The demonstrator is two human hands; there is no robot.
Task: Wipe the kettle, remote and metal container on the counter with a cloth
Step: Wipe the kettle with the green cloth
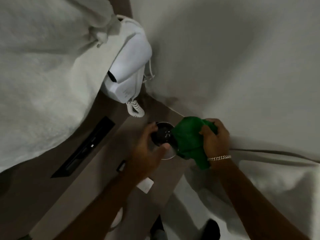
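Note:
A round metal container [164,134] with a dark inside stands on the brown counter [97,163], seen from above. My left hand [147,149] grips its near-left rim, thumb and fingers wrapped around it. My right hand [214,137] holds a bunched green cloth [187,137] pressed against the container's right side, covering that part of the rim. A chain bracelet [219,157] sits on my right wrist. I cannot see a kettle or a remote.
A white wall-mounted hair dryer [129,66] with a coiled cord [136,109] hangs just beyond the container. White towels [43,75] hang at the left. A dark recessed slot [84,148] and a small white card [145,185] are on the counter. White fabric [259,179] lies at right.

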